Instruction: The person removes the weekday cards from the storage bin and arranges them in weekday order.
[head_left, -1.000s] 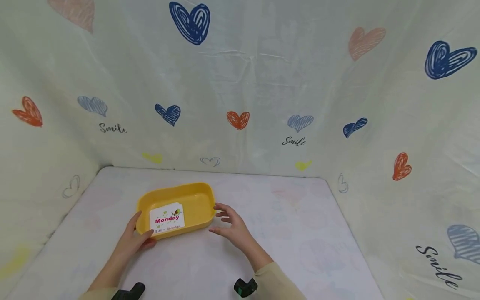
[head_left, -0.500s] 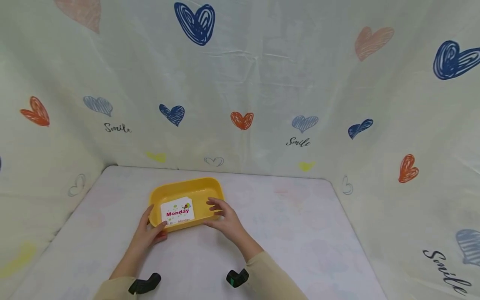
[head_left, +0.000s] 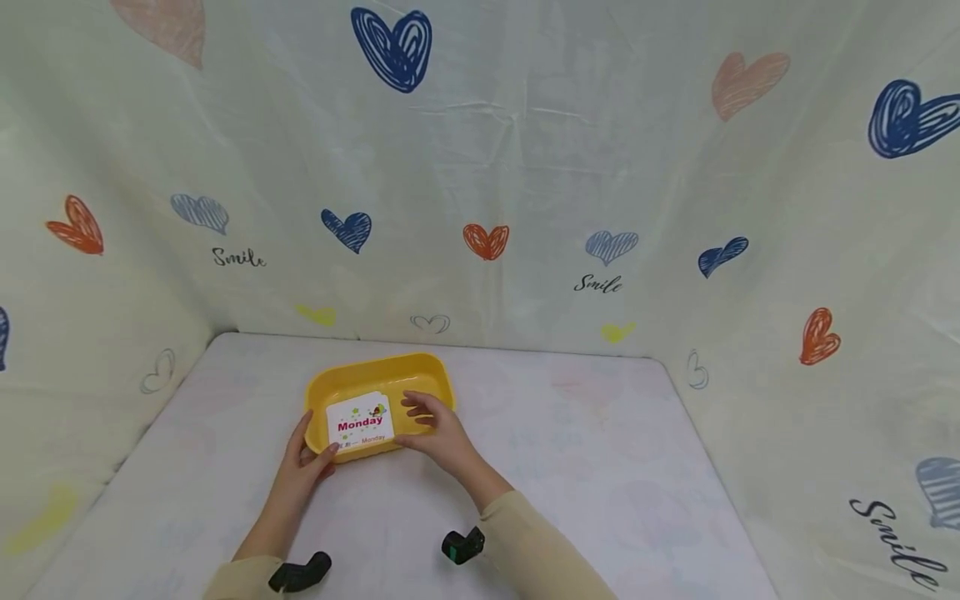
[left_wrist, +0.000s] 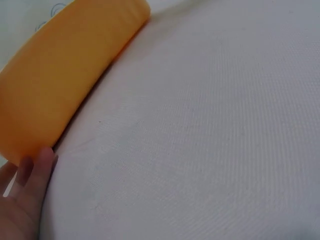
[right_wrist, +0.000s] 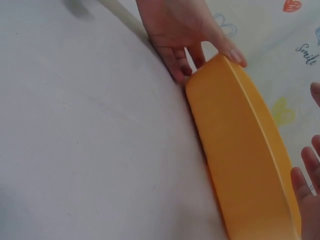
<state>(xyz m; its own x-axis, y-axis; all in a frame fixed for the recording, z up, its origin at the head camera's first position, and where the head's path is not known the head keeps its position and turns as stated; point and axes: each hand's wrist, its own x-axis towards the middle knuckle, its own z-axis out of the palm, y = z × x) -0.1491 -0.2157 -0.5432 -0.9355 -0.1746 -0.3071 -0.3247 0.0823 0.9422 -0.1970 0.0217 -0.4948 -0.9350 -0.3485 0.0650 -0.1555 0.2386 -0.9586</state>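
**Left hand grips corner of yellow tray, right hand loose over it**

Head view: shallow yellow plastic tray with rounded corners (head_left: pixel 420 379) sits on the white, faintly patterned bench (head_left: pixel 600 483), left of centre, toward the far edge. White rectangular card printed "Monday" in magenta (head_left: pixel 360 421) lies in the tray, left part; another white edge shows at its upper right corner. Left hand (head_left: pixel 303 467) on the tray's near left corner, thumb at the near rim, other fingers at the left side: grasping the tray. Right hand (head_left: pixel 442 437) over the tray's right part, fingers spread and slightly bent, grasping nothing; thumb by the card's lower right corner, can't tell if touching. Beige sleeves (head_left: pixel 536 542) on both arms, small black device (head_left: pixel 462 546) at each wrist. Behind: pale curtain with printed hearts and "Smile" lettering (head_left: pixel 525 167).

Left wrist view: tray's outer wall fills the upper left, lower edge along the bench. Left hand at lower left, fingertips against the wall near the corner.

Right wrist view: tray's long wall runs down the right half. Left hand at top, thumb over the rim, fingers around the corner below. Right hand cut off at the right edge, fingers apart, released.
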